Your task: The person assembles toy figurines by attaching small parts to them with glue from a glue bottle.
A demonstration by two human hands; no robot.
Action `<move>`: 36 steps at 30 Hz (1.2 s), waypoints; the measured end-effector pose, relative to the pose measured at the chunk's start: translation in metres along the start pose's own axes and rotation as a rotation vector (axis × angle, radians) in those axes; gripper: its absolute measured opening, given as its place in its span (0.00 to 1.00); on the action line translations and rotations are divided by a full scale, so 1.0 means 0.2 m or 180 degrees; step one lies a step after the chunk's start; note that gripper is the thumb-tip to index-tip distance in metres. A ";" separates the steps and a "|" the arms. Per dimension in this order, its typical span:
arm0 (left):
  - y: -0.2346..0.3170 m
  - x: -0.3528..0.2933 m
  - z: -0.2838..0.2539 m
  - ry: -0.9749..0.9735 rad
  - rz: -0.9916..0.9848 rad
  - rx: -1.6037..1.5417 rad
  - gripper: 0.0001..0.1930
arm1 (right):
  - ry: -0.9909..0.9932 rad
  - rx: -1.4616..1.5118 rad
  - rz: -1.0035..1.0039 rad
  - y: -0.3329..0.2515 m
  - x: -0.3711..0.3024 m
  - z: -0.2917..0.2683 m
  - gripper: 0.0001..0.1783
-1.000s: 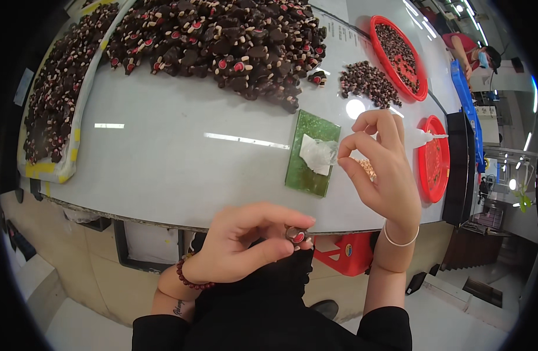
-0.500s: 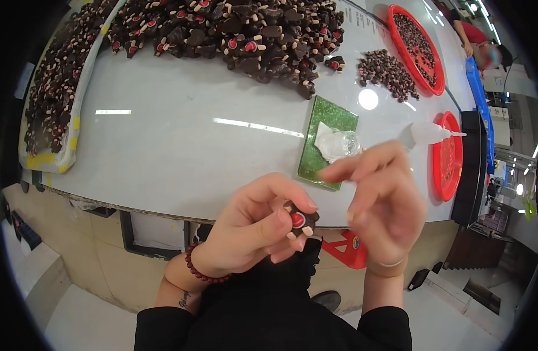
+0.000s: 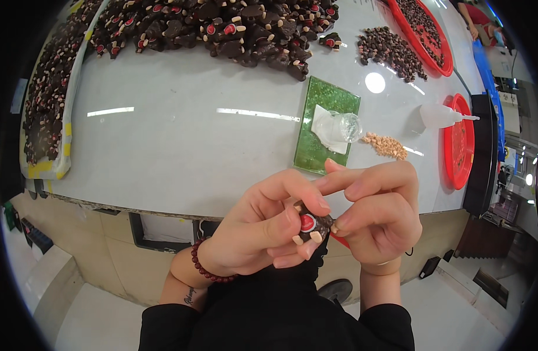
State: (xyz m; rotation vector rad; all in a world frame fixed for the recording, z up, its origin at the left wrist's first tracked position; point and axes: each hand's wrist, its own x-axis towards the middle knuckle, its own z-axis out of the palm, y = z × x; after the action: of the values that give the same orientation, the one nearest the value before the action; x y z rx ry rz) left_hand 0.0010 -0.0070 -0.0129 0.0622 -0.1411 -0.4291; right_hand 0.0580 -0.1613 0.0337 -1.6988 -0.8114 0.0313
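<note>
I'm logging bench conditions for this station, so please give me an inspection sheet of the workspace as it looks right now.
Surface: pale glossy table, glare streaks, mostly bare in the middle.
Job's things: small dark piece with a red dot held between both hands below the table edge; big heap of similar dark pieces at the far edge.
Clutter: green mat with a clear small jar on white paper; tan bits; squeeze bottle; red trays; small brown pile.
Grips: left hand pinches the piece; right hand fingertips touch it.
Cables: nothing seen.
Surroundings: another person's arm at the far right corner; tiled floor below.
</note>
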 end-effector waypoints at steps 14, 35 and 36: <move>0.00 -0.01 0.01 0.0214 -0.0116 0.0329 0.12 | -0.0007 0.0142 0.0241 -0.02 0.00 -0.04 0.11; 0.03 -0.04 0.09 0.0238 -0.0203 0.1165 0.09 | -0.0448 -0.2957 0.0126 0.46 0.43 -0.49 0.04; 0.04 -0.04 0.09 0.0328 -0.0055 0.1492 0.09 | -0.0480 -0.2790 0.0352 0.45 0.42 -0.49 0.04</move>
State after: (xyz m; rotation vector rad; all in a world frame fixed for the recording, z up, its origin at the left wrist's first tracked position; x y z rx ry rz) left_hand -0.0066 0.0031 0.0051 0.5458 -0.1373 -0.4023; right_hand 0.2084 -0.2071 0.0190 -2.5907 -0.9068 -0.1427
